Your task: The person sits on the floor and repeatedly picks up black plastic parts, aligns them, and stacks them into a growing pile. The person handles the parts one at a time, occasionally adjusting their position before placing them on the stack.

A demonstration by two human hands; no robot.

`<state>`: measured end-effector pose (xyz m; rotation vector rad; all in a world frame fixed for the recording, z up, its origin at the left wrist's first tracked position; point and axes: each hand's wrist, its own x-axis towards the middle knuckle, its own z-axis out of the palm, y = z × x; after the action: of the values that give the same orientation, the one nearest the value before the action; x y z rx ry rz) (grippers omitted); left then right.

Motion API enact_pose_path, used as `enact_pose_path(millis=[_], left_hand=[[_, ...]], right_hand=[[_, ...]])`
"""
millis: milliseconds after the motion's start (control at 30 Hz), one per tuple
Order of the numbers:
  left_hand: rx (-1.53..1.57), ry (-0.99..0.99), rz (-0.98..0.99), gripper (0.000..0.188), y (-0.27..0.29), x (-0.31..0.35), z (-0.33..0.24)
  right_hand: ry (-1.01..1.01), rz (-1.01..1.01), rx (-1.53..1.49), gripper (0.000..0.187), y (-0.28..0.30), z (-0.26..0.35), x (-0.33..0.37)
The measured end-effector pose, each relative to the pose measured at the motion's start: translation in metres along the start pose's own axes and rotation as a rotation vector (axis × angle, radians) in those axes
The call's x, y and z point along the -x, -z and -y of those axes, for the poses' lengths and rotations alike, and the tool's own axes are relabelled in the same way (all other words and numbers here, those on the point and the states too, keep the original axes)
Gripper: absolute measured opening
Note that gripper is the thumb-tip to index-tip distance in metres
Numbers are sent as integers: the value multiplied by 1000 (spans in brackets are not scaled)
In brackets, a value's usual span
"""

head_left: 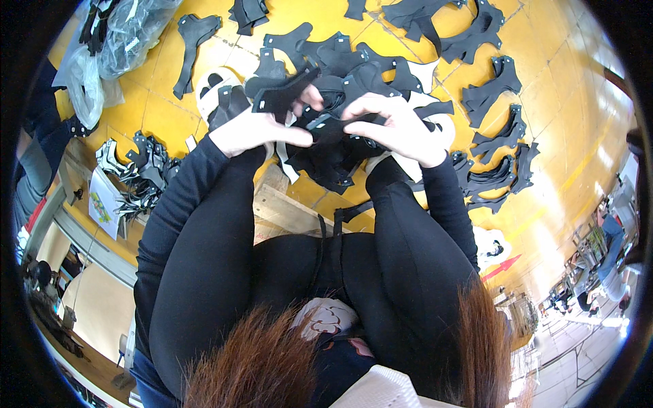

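Both hands meet in front of my knees, over a heap of black shoe-upper-like cut pieces [330,160]. My left hand [255,130] has its fingers curled round a black cut piece [284,94] with a small pale mark, its thumb stretched toward the middle. Opposite, my right hand [394,126] is curved, thumb and fingertips apart, close to the dark material between the hands. Whether it touches that material is hard to make out. More black pieces [330,54] lie overlapped just beyond my hands.
Several black cut pieces [491,88] are spread on the yellow floor [564,102]. A bundle of grey and black pieces [146,163] lies left, near a clear plastic bag [132,41]. Wood [289,211] shows between my legs. White shoes [218,85] are on my feet.
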<state>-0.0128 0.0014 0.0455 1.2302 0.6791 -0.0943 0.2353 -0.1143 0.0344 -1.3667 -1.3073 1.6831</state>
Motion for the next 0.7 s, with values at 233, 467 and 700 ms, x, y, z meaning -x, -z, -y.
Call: enact_pose_path(millis=[233,467,700], left_hand=[[188,368,62,22,-10,-5,9],[190,234,-133,22,-1,1,27],[268,285,-232,23,-5,0,30]], right_hand=[[136,-262,7,28,-45,-15,-25],[-44,-485,1005,48,-38,-79,0],[-24,-559,865,22,-33,-88,3]])
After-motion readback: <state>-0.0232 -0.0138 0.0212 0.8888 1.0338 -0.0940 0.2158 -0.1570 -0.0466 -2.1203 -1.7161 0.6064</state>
